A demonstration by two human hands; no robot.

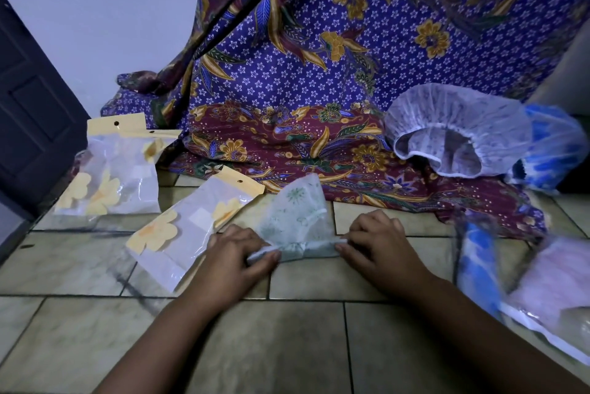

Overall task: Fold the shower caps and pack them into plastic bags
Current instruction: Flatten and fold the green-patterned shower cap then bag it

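A white shower cap with green print [298, 214] lies flattened on the tiled floor, its near edge rolled into a narrow band. My left hand [238, 254] pinches the band's left end and my right hand [375, 242] pinches its right end. Left of the cap lies a plastic bag with a yellow header and yellow flowers [188, 227]. A second such bag [111, 176] lies farther left. An unfolded white cap with blue specks [456, 128] sits open at the back right, with a blue-patterned cap [552, 151] behind it.
A purple and maroon batik cloth [319, 74] hangs and spreads over the floor behind the work spot. At the right lie a folded blue cap [475, 269] and a packed bag with pink contents [549, 294]. A dark door [28, 106] stands at the left.
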